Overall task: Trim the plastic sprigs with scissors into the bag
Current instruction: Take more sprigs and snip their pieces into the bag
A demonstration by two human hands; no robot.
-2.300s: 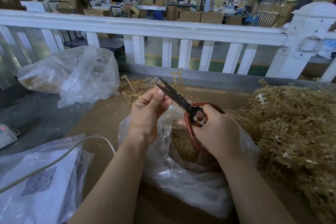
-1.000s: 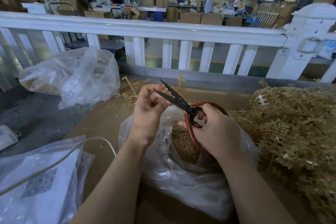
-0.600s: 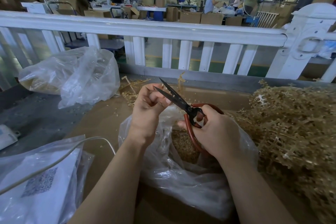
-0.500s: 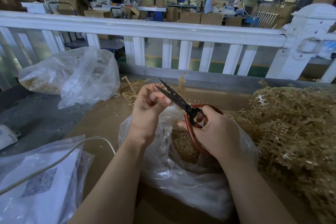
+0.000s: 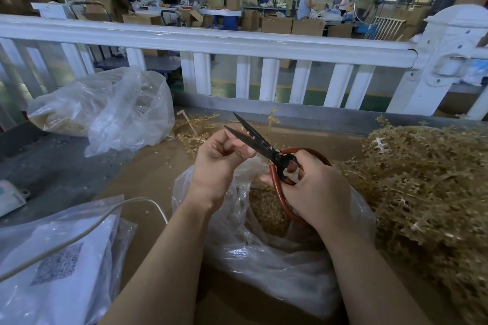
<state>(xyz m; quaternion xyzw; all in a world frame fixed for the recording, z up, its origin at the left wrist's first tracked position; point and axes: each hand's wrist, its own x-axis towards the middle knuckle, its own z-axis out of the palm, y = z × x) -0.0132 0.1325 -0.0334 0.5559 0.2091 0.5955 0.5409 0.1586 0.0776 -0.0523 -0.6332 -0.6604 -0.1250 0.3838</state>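
Observation:
My right hand (image 5: 314, 192) grips the red handles of black-bladed scissors (image 5: 253, 138), whose blades stand parted and point up and to the left. My left hand (image 5: 219, 158) pinches a small tan plastic sprig (image 5: 248, 134) between the blades; most of the sprig is hidden by my fingers. Both hands hover over an open clear plastic bag (image 5: 264, 253) holding tan trimmed bits (image 5: 266, 208). A large heap of tan sprigs (image 5: 422, 187) lies to the right.
Another clear bag (image 5: 105, 111) with tan material sits at the back left. Loose sprig stems (image 5: 192, 129) lie behind my hands. A bagged white sheet (image 5: 52, 266) and a cable (image 5: 87, 229) lie front left. A white railing (image 5: 237, 45) borders the table's far side.
The scissor blades closed together and have parted again around the sprig. My left hand has shifted only slightly; the bag and heap have not moved.

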